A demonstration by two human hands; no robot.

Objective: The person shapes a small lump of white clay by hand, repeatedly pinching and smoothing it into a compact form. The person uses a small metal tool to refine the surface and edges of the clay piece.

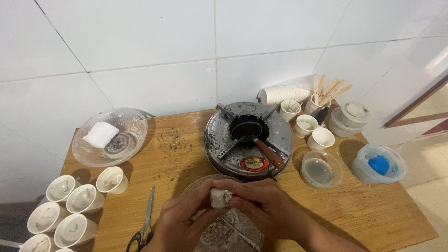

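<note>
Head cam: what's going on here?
A person holds a whitish waxy chunk with both hands, left hand and right hand, over a clear bowl of similar pieces on a wooden table. Behind it sits a round metal stove with a small dark saucepan on top. White cups with wicks cluster at the left, scissors lie beside the hands, and a glass bowl holds a white block.

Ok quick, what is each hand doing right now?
Left hand: fingers closed on the whitish lump.
Right hand: fingers closed on the same whitish lump, above the glass bowl.
</note>
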